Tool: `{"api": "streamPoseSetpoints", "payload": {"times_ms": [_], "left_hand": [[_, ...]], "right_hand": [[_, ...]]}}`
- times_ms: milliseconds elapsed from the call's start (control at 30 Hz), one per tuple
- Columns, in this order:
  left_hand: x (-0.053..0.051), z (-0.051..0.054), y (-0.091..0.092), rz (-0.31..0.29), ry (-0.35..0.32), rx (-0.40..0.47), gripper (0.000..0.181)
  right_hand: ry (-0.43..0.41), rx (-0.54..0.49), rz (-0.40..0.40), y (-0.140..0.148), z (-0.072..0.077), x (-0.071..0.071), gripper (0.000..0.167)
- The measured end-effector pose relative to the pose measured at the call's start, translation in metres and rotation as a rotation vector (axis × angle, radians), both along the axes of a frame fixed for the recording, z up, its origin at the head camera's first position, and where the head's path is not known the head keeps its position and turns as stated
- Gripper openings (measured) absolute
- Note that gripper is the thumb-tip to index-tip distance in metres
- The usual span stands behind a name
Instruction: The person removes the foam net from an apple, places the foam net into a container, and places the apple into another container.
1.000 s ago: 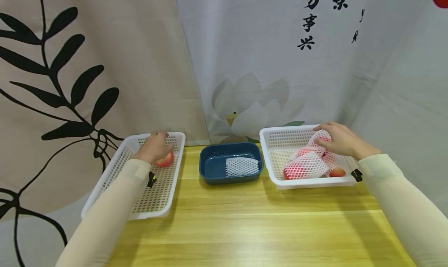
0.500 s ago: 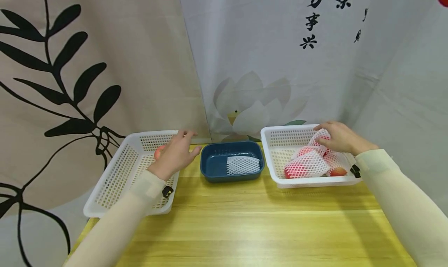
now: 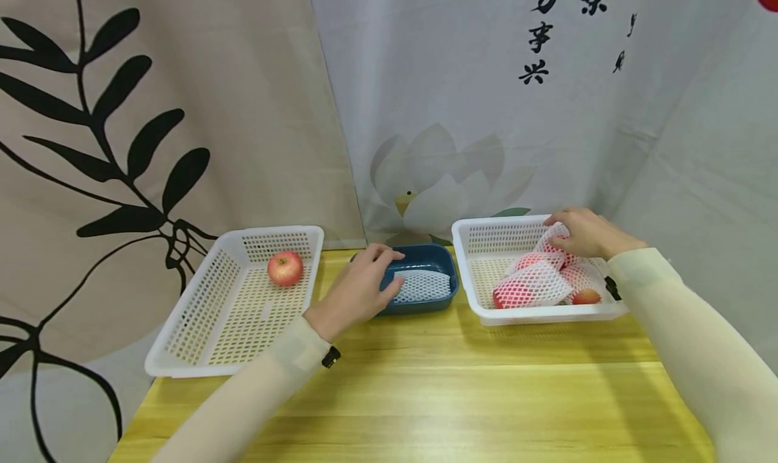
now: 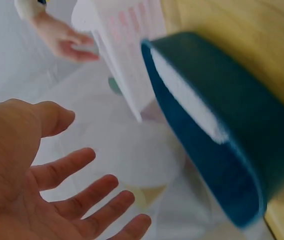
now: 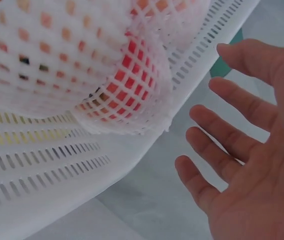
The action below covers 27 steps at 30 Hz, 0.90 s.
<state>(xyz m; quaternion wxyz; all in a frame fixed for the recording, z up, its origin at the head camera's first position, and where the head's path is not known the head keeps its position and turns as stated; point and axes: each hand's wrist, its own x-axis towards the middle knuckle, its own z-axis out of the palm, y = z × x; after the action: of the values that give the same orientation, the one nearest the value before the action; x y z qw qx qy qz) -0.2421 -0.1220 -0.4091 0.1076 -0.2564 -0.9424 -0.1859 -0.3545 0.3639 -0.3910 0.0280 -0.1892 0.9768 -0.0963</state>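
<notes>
My left hand (image 3: pixel 360 289) hovers over the left side of the blue dish (image 3: pixel 428 252), fingers spread and holding nothing. In that dish lies a flat white foam net sleeve (image 3: pixel 421 285). A bare red apple (image 3: pixel 285 268) sits in the left white basket (image 3: pixel 182 314), behind and left of this hand. My right hand (image 3: pixel 585 233) is over the back right of the right white basket (image 3: pixel 486 230), beside apples in foam nets (image 3: pixel 535 281). The right wrist view shows its fingers loosely bent, apart from the netted fruit (image 5: pixel 126 85), with nothing held.
Both baskets and the dish stand in a row along the back of the wooden table (image 3: pixel 437 389). A printed curtain (image 3: pixel 437 112) hangs right behind them. The baskets' raised rims flank the dish closely.
My left hand has moved right, out of the left basket and over to the blue dish, leaving the apple in the basket. The right hand has stayed nearly still.
</notes>
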Motion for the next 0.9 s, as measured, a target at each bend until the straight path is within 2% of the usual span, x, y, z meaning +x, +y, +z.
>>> {"api": "streamPoseSetpoints", "payload": {"times_ms": [233, 433, 667, 800, 900], "left_hand": [[0.007, -0.016, 0.03, -0.066, 0.014, 0.012, 0.049], [0.01, -0.029, 0.055, -0.089, 0.021, 0.0, 0.056], [0.006, -0.045, 0.083, -0.116, 0.035, -0.034, 0.066], [0.002, -0.054, 0.094, -0.104, 0.045, -0.076, 0.071], [-0.002, -0.06, 0.102, -0.091, 0.026, -0.099, 0.075]], "right_hand": [[-0.046, 0.044, -0.019, 0.002, -0.005, -0.009, 0.048], [-0.096, 0.047, -0.042, 0.003, -0.01, -0.016, 0.049], [-0.088, 0.049, -0.014, 0.007, -0.019, -0.019, 0.047], [-0.099, 0.037, -0.003, 0.008, -0.024, -0.021, 0.05], [-0.115, 0.026, -0.013, 0.007, -0.027, -0.022, 0.052]]}}
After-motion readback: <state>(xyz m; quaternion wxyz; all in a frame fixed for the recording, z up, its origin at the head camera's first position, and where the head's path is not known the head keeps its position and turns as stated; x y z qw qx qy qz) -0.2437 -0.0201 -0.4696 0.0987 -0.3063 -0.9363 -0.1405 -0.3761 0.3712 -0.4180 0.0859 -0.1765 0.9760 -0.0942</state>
